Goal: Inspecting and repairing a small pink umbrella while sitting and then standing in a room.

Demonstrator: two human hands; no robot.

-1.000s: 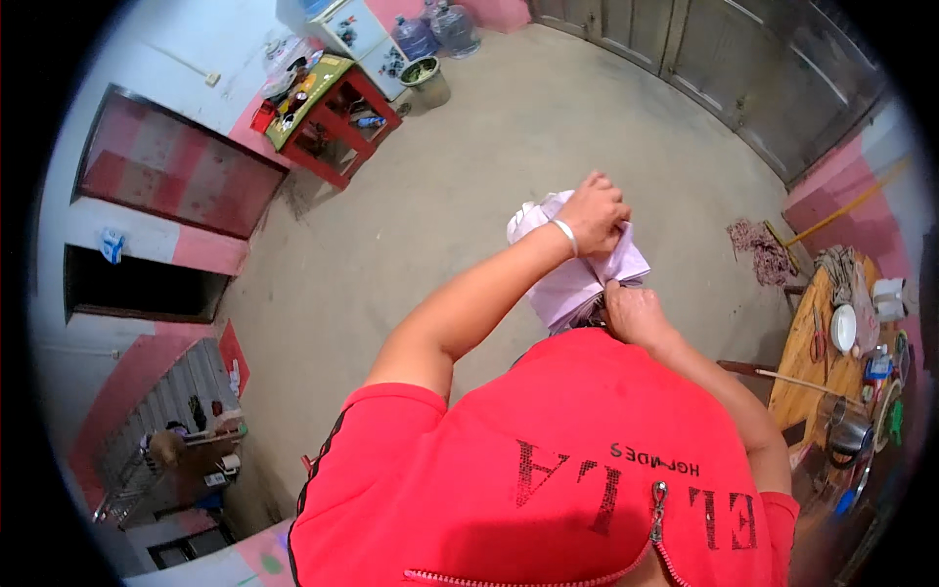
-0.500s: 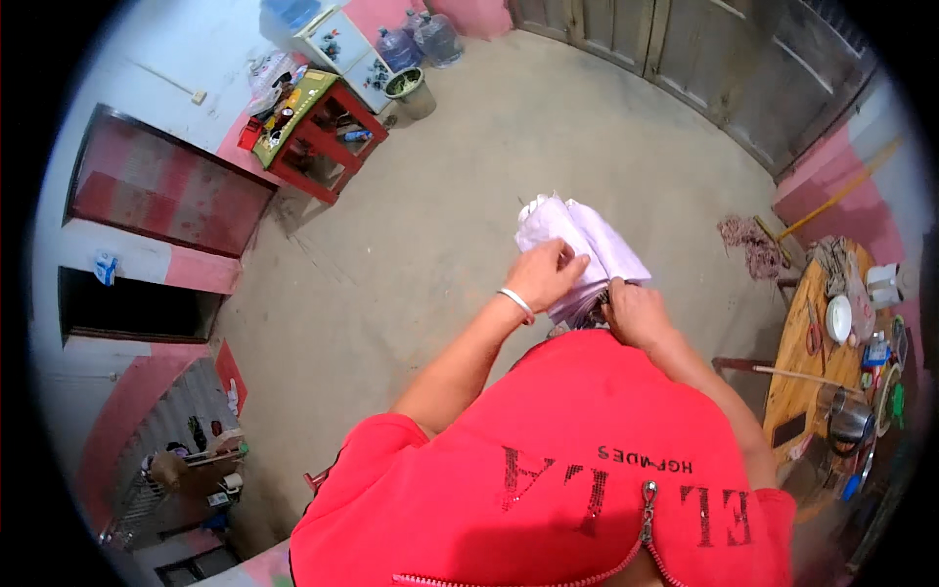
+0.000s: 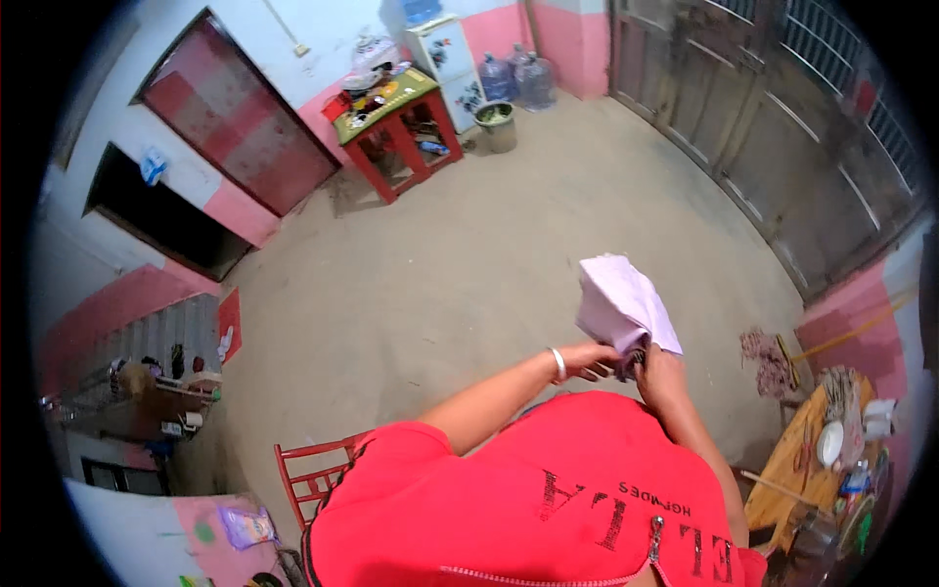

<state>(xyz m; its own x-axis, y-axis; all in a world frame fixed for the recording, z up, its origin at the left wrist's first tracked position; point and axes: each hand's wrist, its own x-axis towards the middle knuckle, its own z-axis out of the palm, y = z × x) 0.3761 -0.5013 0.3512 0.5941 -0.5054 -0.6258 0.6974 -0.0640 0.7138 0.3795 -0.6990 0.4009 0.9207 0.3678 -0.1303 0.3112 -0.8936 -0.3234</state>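
A lavender folding umbrella (image 3: pixel 626 298), its cloth in loose pleats, points away from me over the floor. Dark parts gather at its near end, partly hidden by my fingers. My right hand (image 3: pixel 662 377) is closed around that near end from the right side. My left hand (image 3: pixel 592 361), with a white bangle on the wrist, reaches in from the left. Its fingers are apart, and their tips lie against the near left edge of the umbrella; whether they press on it is hard to see.
A red chair (image 3: pixel 308 474) stands at my left. To the right is a wooden table (image 3: pixel 797 460) with a white bowl and clutter, with a mop (image 3: pixel 768 362) beyond it. Far off stand a red table (image 3: pixel 396 147), a bucket (image 3: pixel 497 127), water bottles (image 3: pixel 533 83) and large doors (image 3: pixel 724 117).
My view has turned and shifted. The left hand has slid from the top of the cloth down to the near end. The umbrella's far end hangs differently, with the pleats folded over.
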